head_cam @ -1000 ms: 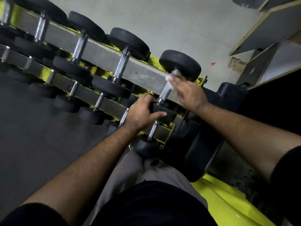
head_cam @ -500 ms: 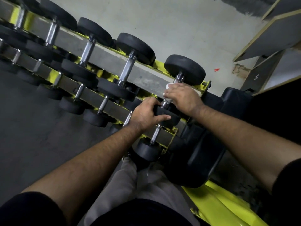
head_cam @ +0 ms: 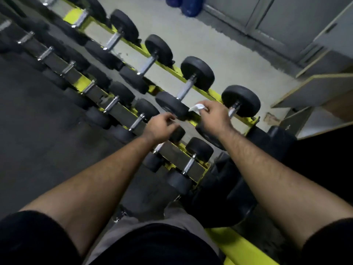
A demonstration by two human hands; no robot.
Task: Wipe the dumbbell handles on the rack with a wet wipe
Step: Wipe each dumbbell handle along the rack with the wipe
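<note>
Right grip (head_cam: 214,116) is curled around a crumpled white wet wipe (head_cam: 196,108), which protrudes at its left side, above the rack's (head_cam: 200,90) far tier between the two rightmost dumbbells. Rightmost dumbbell handle (head_cam: 234,109) lies just right of this hand. Left grip (head_cam: 160,127) is loosely curled, holding nothing, above the near tier.

a pale concrete floor (head_cam: 219,44) runs behind. blue objects (head_cam: 183,5) sit far back, blurred. plywood-edged boards (head_cam: 313,92) stand at right.
</note>
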